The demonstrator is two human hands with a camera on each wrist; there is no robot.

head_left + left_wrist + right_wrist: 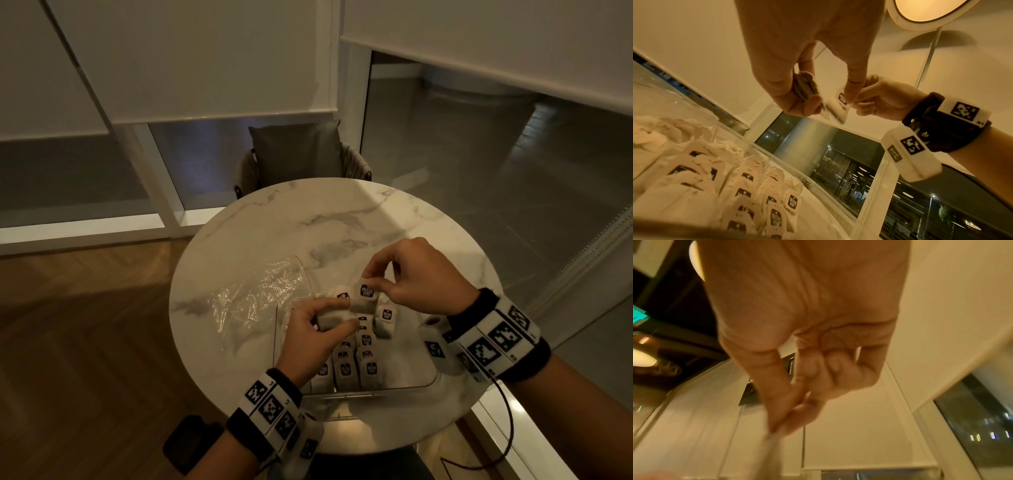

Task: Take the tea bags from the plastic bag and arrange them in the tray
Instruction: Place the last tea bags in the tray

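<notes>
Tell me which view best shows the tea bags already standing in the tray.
The left wrist view: the tea bags in the tray stand in close rows with readable tags, behind the tray wall. The head view shows them smaller, partly under the left hand. The right wrist view shows none.

Left hand (797, 68) upper centre pinching folded tea bags (805, 88), right hand (881, 100) centre right gripping tagged tea bag (838, 105), clear tray (756, 146) lower left, rows of tea bags (756, 194) inside

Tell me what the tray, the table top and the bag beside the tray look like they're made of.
Tray: clear rigid plastic, probably acrylic; the table shows through its walls. Table top: polished marble or a marble look, white with grey veins. Plastic bag: thin clear film, crinkled and glinting.
</notes>
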